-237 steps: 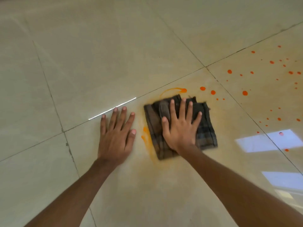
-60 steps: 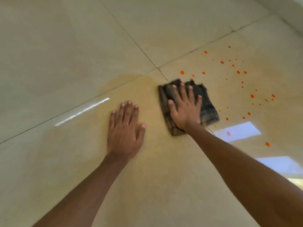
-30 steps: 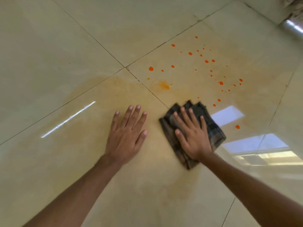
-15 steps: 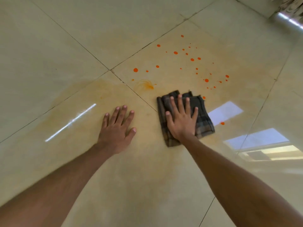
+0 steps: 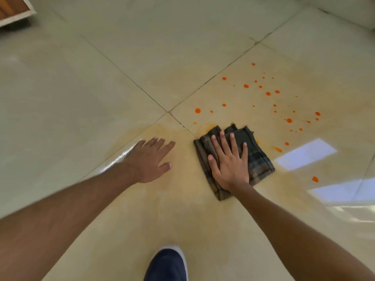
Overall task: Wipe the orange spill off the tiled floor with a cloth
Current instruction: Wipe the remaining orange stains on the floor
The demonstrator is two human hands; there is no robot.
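Mid-wipe: right hand (image 5: 229,162), spread flat, presses cloth (image 5: 258,159) on smeared floor (image 5: 101,78); left hand (image 5: 150,159) open, empty; next, sweep toward orange droplets (image 5: 246,86)

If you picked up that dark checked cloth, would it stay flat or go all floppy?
Probably floppy: the cloth lies in soft, rumpled folds under the flat right hand. It likely slides easily, since the floor looks glossy and smeared.

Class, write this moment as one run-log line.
right hand: flat on cloth | left hand: open, left of cloth | orange drops: unwiped beyond cloth
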